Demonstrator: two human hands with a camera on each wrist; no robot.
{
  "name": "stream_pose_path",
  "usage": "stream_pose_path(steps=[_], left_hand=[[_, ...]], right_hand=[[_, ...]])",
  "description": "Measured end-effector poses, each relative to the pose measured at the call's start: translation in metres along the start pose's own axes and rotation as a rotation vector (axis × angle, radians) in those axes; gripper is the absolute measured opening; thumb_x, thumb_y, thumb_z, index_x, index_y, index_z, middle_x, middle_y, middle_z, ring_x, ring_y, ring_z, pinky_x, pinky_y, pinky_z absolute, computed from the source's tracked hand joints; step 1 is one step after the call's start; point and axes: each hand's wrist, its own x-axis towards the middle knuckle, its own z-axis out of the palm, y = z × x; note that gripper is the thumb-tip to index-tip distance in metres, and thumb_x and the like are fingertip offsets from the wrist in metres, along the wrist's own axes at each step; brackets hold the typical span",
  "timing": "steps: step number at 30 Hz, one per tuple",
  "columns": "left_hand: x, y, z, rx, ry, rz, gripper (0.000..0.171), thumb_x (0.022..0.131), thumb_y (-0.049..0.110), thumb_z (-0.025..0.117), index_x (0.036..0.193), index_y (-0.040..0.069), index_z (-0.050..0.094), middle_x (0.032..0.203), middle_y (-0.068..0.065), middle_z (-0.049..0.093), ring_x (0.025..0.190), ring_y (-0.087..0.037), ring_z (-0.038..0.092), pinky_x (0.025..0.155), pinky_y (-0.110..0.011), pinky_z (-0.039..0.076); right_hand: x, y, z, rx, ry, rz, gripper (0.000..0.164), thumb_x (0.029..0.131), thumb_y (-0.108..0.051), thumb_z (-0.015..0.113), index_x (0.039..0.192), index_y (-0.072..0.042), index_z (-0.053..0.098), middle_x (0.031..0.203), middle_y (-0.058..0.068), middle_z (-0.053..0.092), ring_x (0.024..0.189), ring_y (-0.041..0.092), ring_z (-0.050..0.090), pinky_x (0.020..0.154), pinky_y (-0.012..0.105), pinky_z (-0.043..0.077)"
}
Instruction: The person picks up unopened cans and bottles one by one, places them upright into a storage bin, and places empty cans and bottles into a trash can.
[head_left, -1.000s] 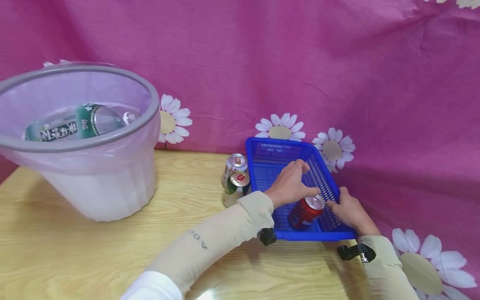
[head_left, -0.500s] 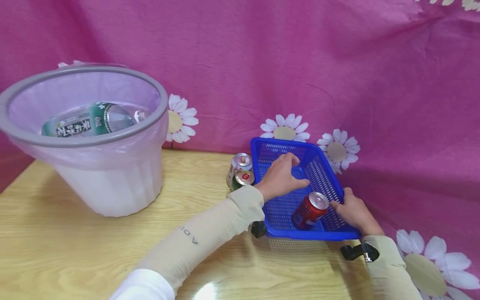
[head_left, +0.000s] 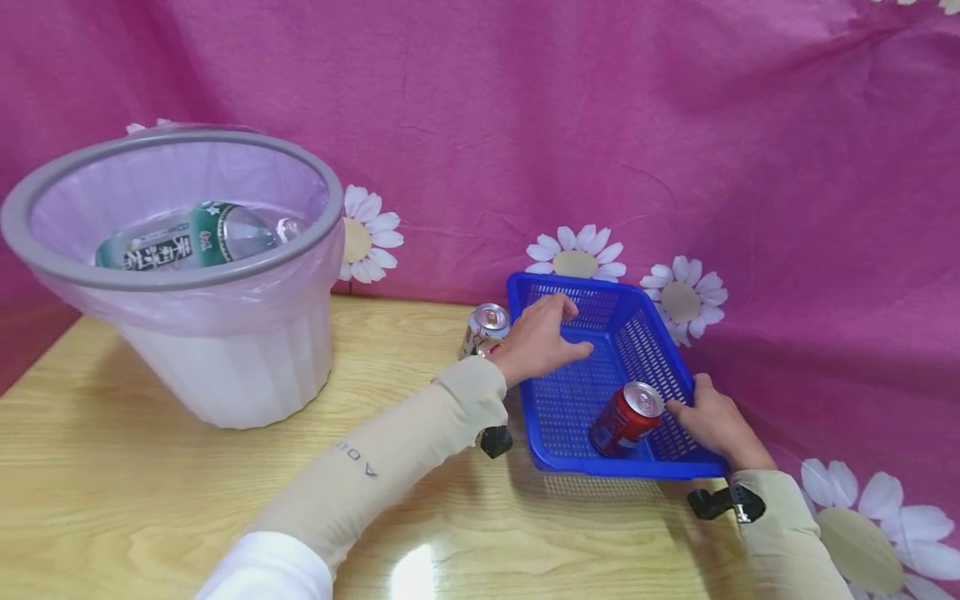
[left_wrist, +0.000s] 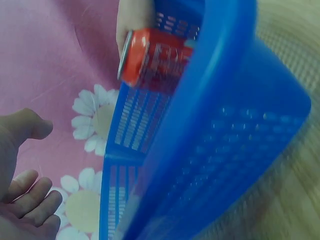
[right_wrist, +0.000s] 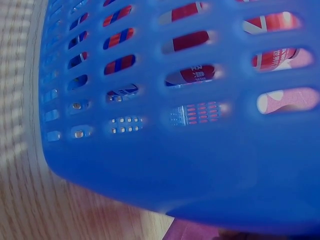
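Note:
A red drink can [head_left: 627, 419] stands inside a blue plastic basket [head_left: 585, 468], near its front right corner. My right hand [head_left: 717, 423] grips the basket's right rim, thumb on the inner side and fingers over the outside. Above the basket's left rim is my left hand [head_left: 534, 340], holding nothing, its thumb spread from its fingers. In the left wrist view the left hand [left_wrist: 27, 190] shows apart from the basket. Just left of the basket stand a white can [head_left: 483, 325] and another can [head_left: 489, 345], mostly hidden behind the left wrist. Through its slots, the right wrist view shows the red can [right_wrist: 195, 74].
On the left of the wooden table [head_left: 390, 383] stands a white bin [head_left: 247, 367] with a grey rim and a clear liner. A green-labelled plastic bottle [head_left: 180, 237] lies inside it. A pink cloth with daisies [head_left: 465, 125] hangs behind the table.
My left hand has moved left, from over the red can to above the basket's left rim. The red can stays in the basket, and the right hand keeps its grip. The view has shifted slightly left.

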Motion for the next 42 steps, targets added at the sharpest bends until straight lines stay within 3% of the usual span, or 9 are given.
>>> stream_pose_path(steps=[7, 17, 25, 33, 42], left_hand=[[0.000, -0.014, -0.010, -0.009, 0.002, -0.007, 0.048, 0.081, 0.034, 0.076, 0.117, 0.010, 0.055, 0.116, -0.003, 0.061, 0.114, -0.019, 0.059, 0.102, -0.030, 0.049], [-0.008, -0.031, -0.017, -0.016, 0.006, -0.029, 0.047, 0.080, 0.035, 0.075, 0.116, 0.011, 0.054, 0.117, -0.003, 0.064, 0.110, -0.016, 0.061, 0.098, -0.027, 0.051], [-0.014, -0.044, -0.024, -0.032, 0.020, -0.042, 0.046, 0.080, 0.034, 0.076, 0.113, 0.009, 0.055, 0.115, -0.006, 0.067, 0.110, -0.019, 0.062, 0.103, -0.034, 0.046], [-0.018, -0.058, -0.023, -0.049, 0.023, -0.052, 0.046, 0.080, 0.032, 0.076, 0.112, 0.007, 0.055, 0.114, -0.008, 0.067, 0.109, -0.024, 0.062, 0.099, -0.033, 0.049], [-0.021, -0.061, -0.023, -0.089, 0.028, -0.054, 0.046, 0.080, 0.030, 0.077, 0.113, 0.008, 0.055, 0.115, -0.009, 0.066, 0.109, -0.024, 0.064, 0.098, -0.033, 0.051]], right_hand=[[0.000, -0.001, 0.001, 0.000, -0.010, 0.007, 0.052, 0.096, -0.033, 0.051, 0.123, 0.007, 0.033, 0.101, 0.031, 0.063, 0.085, 0.037, 0.066, 0.072, 0.047, 0.054], [0.001, 0.001, -0.001, -0.021, -0.012, 0.011, 0.062, 0.096, -0.035, 0.051, 0.130, 0.011, 0.029, 0.109, 0.038, 0.059, 0.090, 0.043, 0.065, 0.076, 0.052, 0.053], [0.002, 0.001, 0.000, -0.011, -0.025, 0.016, 0.061, 0.096, -0.035, 0.050, 0.130, 0.011, 0.028, 0.109, 0.038, 0.059, 0.090, 0.043, 0.065, 0.076, 0.053, 0.054], [0.002, 0.002, 0.001, -0.017, -0.014, 0.006, 0.060, 0.096, -0.035, 0.051, 0.128, 0.012, 0.030, 0.106, 0.037, 0.060, 0.087, 0.042, 0.066, 0.073, 0.051, 0.054], [0.001, -0.001, -0.001, -0.007, -0.018, 0.009, 0.060, 0.096, -0.034, 0.050, 0.129, 0.012, 0.029, 0.106, 0.037, 0.060, 0.086, 0.040, 0.065, 0.074, 0.050, 0.054]])
